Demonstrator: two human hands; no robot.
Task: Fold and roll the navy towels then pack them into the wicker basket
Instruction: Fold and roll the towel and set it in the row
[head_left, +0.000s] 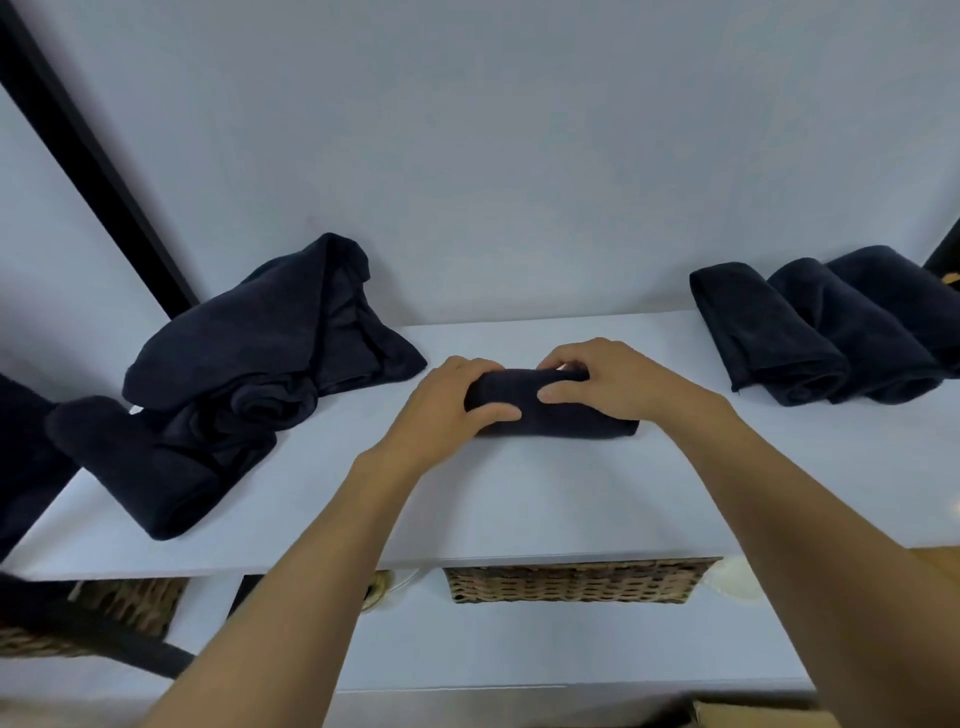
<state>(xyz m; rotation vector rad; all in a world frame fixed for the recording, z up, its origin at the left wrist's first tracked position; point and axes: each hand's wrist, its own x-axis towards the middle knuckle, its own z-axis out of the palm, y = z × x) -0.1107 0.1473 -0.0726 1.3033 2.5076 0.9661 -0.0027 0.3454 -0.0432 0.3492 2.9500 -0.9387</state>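
1. Navy towels (260, 374), unfolded, heaped loose at the far left of the bench (519, 509), one flap reaching toward the middle. Apt to be dragged or tipped off the left edge if brushed by a forearm.
2. Left hand (447, 405) clamped over the left end of the roll, fingers (467, 371) curled across the top, thumb pressed on the near side; wrist low, forearm reaching in from the near left.
3. Rolled navy towel (571, 421) lying crosswise at mid-bench, gripped by both hands. Likely to spring open from the outer edge if pressure eased unevenly, or to telescope at the uncovered right end when lifted. Wicker basket (571, 579) just below, under the near edge of the bench, inside hidden, so room there impossible to judge.
4. Right hand (618, 379) over the middle of the roll, fingers curled down the far side, thumb flat on the near face: a firm grip, not a resting touch.
5. Three finished rolls (810, 332) side by side at the far right, touching one another, well apart from the hands. Easily knocked loose by a careless sweep.
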